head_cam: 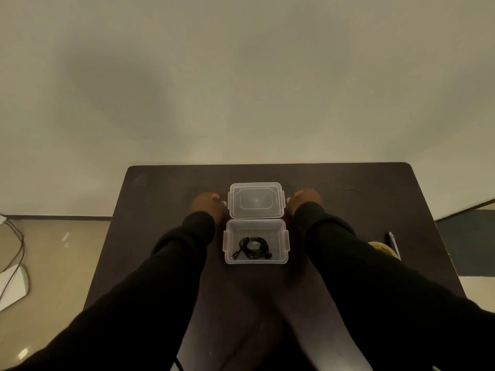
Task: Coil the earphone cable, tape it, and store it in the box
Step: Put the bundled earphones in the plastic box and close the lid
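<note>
A clear plastic box (283, 259) stands open in the middle of the dark table (166, 188). The black earphone cable (253, 247) lies coiled on the box floor. The clear lid (255, 200) rests flat on the table just behind the box. My left hand (207, 204) is at the lid's left edge, and its fingertips touch that edge. On the opposite side, my right hand (305, 199) has its fingertips against the lid's right clip. Both palms are hidden, since I see the hands from behind. Black sleeves cover both arms.
A yellow tape roll (381, 249) lies at the table's right edge, half hidden by my right sleeve. A dark pen-like tool (391, 241) is beside it. On the floor to the left are a white object (13, 286) and loose wires (16, 245).
</note>
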